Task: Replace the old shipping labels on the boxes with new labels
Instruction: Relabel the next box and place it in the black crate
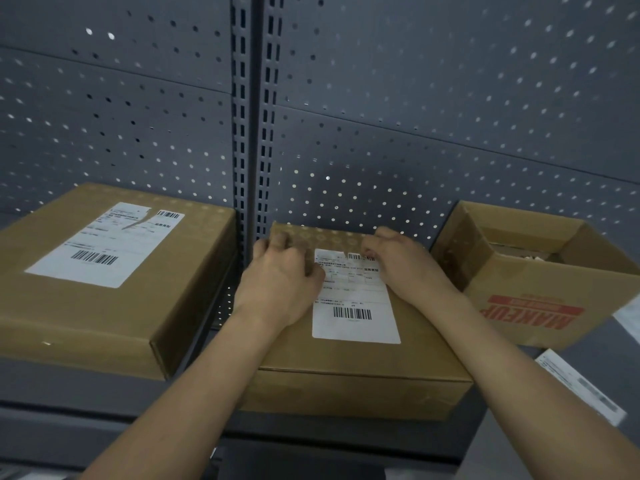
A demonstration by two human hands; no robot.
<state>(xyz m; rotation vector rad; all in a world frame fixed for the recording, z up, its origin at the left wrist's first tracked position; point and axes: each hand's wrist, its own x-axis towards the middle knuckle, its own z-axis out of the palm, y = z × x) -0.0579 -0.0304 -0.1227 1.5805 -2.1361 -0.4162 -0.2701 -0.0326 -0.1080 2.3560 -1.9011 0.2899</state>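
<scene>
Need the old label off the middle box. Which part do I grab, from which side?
Take the label by its far edge, which looks ragged and notched near the barcode, probably lifted. The right hand pinches there. Come from the far side and peel toward you; the other edges lie flat on the box.

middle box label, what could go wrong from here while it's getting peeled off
1. The label may tear into strips: its top edge by the right hand already looks notched, and the left box's label shows a rip.
2. The loose labels lie on the shelf close beside the right forearm; a swing of that arm could brush them off.
</scene>
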